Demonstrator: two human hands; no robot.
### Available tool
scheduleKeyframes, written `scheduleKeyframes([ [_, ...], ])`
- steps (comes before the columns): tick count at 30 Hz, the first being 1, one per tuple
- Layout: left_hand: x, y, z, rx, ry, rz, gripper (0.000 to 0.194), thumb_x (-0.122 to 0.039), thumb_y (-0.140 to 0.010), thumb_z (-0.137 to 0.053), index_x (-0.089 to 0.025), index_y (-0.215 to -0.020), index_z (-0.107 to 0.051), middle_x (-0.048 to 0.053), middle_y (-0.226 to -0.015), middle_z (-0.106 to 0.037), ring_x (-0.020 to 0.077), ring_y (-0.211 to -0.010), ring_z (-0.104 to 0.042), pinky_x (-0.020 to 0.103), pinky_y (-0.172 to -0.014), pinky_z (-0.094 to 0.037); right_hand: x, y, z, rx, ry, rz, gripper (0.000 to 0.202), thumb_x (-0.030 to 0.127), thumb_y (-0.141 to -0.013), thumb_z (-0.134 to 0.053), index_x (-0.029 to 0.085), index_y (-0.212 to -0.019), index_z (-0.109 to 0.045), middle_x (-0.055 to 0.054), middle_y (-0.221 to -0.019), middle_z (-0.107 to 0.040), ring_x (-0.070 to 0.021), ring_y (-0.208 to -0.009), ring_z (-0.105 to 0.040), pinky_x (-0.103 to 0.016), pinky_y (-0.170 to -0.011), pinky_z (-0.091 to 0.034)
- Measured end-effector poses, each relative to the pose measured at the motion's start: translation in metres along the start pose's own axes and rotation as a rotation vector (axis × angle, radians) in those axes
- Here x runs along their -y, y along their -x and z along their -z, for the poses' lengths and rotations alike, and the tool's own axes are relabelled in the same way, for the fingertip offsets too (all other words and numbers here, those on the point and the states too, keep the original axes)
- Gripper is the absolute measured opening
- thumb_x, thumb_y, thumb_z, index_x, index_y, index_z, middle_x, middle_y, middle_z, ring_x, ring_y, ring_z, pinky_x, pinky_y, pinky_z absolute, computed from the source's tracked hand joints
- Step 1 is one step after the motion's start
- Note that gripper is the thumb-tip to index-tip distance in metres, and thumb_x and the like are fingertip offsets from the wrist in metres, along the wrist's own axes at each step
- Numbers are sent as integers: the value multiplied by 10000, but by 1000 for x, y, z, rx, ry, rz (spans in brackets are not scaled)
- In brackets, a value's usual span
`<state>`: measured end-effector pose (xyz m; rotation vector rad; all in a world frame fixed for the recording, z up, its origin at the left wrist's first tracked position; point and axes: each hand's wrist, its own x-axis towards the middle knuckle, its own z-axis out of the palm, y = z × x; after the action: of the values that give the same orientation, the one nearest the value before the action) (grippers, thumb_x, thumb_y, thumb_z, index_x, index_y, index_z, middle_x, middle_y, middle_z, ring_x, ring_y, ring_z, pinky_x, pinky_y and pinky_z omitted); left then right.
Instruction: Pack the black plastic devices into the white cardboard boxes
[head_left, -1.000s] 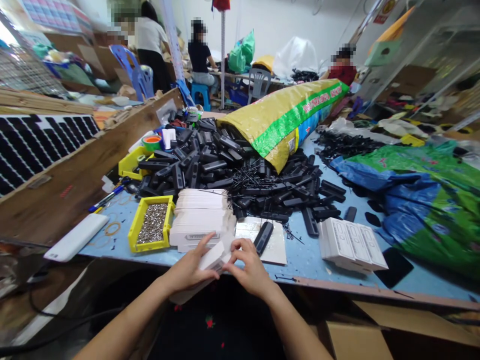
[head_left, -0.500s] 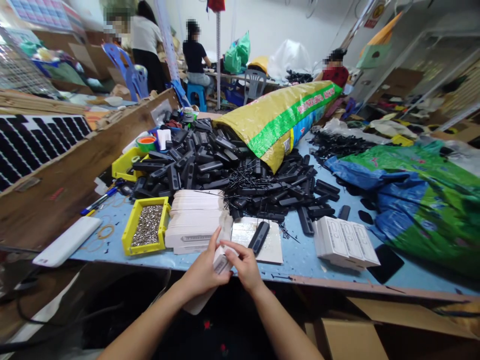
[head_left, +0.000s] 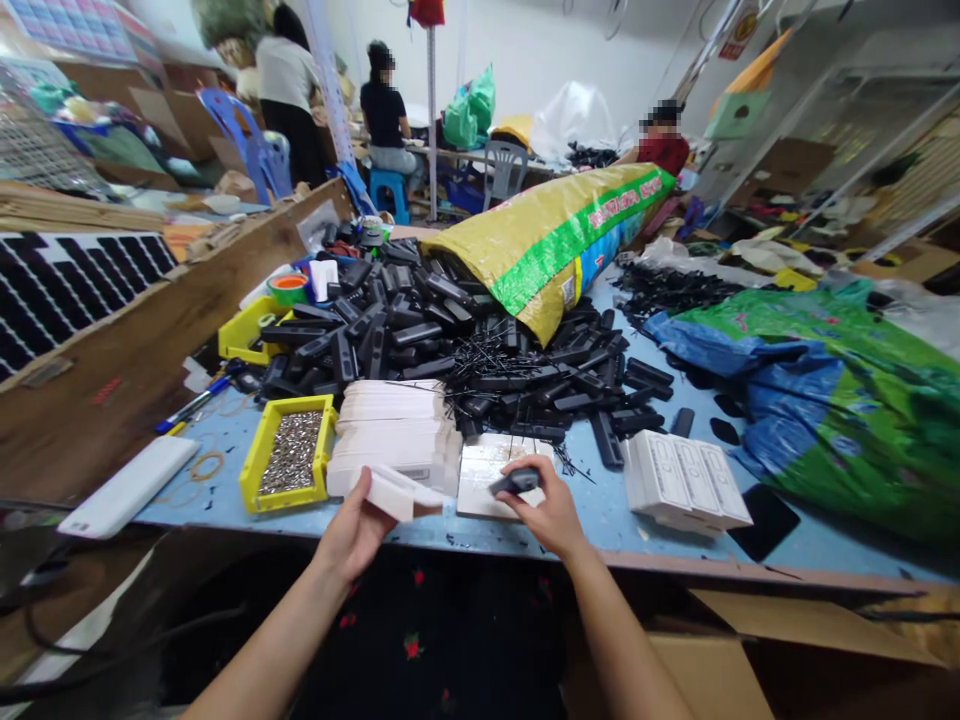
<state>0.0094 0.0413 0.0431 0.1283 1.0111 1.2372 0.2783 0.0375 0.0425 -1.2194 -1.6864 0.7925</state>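
Half a second ago both hands are on the white box and the black device lies on the slab; now the left hand [head_left: 358, 528] alone grasps the box [head_left: 391, 494], thumb up along its side, and the right hand [head_left: 551, 508] pinches the device [head_left: 517, 483] just over the slab [head_left: 480, 500]; for the work this seems to mean that folding the box has given way to handling box and device together; the box, its right end apparently open, is in front of the flat stack [head_left: 394, 440], well short of the device.

Counted: one box and one device in hand; one slab; one flat stack, its sheets too many to tell; two yellow trays, the near tray [head_left: 247, 480] full of small metal bits, the far tray [head_left: 238, 332] beside the black heap [head_left: 405, 330], whose pieces defy counting; three printed boxes [head_left: 679, 485] facing up at the right, any beneath being hidden; two big sacks, one gold [head_left: 555, 230], one green and blue [head_left: 847, 400]; three people beyond.
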Motion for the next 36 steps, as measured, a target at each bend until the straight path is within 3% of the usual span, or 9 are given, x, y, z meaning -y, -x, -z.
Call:
scheduleKeyframes([
  [3, 18, 6, -15, -73, 73, 29, 278, -274, -903, -492, -171, -1158, -534, 99, -1046, -650, 190, -840, -656, 363, -733, -572, 30, 4, -34, -354, -499, 30, 412, 404, -806, -640, 248, -1097, -394, -65, -1006, -624, -212, -925, -640, -424, -849, -511],
  [7, 39, 16, -14, 112, -222, 115, 410, -411, -862, -532, -118, -1149, -529, 159, -1158, -590, 246, -999, -615, 416, -857, -527, 47, 7, -60, -396, -412, 35, 496, 386, -676, -773, 221, -1026, -464, -108, -1201, -555, -243, -1120, -554, -423, -965, -447],
  [12, 46, 13, 6, 217, -1156, -699, 779, -404, -551, -794, -177, -1219, -464, 132, -1302, -495, 322, -1227, -449, 466, -1005, -398, 44, 26, -56, -180, -452, -60, 515, 377, -744, -719, 242, -1162, -449, -64, -1113, -598, -184, -1014, -606, -315, -876, -503],
  [15, 42, 7, 5, 421, -1483, -755, 646, -358, -667, -700, -204, -1234, -432, 83, -1108, -617, 251, -986, -615, 375, -855, -494, 30, 40, -31, 36, -267, -39, 498, 391, -801, -655, 232, -1233, -465, -70, -1153, -589, -186, -1031, -591, -330, -906, -482],
  [19, 28, -7, -3, 295, -1590, -876, 619, -411, -708, -648, -176, -1225, -400, 62, -983, -641, 226, -856, -648, 314, -737, -514, -13, 61, 24, 117, 404, -189, 100, 224, -866, -550, 181, -868, -640, -65, -886, -633, -205, -887, -577, -353, -829, -464],
  [24, 26, -29, -6, 386, -1636, -928, 622, -445, -724, -631, -167, -1234, -409, 96, -1097, -617, 238, -943, -636, 322, -798, -506, -46, 77, 57, 434, 700, -224, 166, 82, -830, -485, 160, -746, -605, -72, -832, -611, -203, -845, -545, -319, -757, -445],
  [27, 39, -34, -5, 465, -1607, -912, 692, -406, -733, -629, -164, -1313, -340, 127, -1237, -557, 246, -1073, -591, 329, -885, -478, -33, 65, 40, 276, 511, -179, 134, 147, -865, -459, 168, -816, -582, -65, -829, -600, -184, -805, -554, -313, -739, -456],
  [32, 56, -34, -1, 526, -1579, -824, 799, -348, -742, -614, -195, -1411, -203, 127, -1262, -550, 238, -1002, -630, 336, -826, -504, 11, 22, -25, -350, -165, -198, 214, 307, -892, -498, 200, -1076, -520, -45, -874, -621, -157, -745, -618, -295, -667, -513],
  [36, 57, -37, 3, 524, -1530, -883, 735, -302, -743, -595, -201, -1388, -258, 119, -1222, -577, 239, -1022, -623, 357, -832, -507, 24, -1, -54, -177, 75, 10, 67, 266, -807, -623, 205, -810, -652, -45, -829, -646, -194, -886, -584, -385, -891, -443],
])
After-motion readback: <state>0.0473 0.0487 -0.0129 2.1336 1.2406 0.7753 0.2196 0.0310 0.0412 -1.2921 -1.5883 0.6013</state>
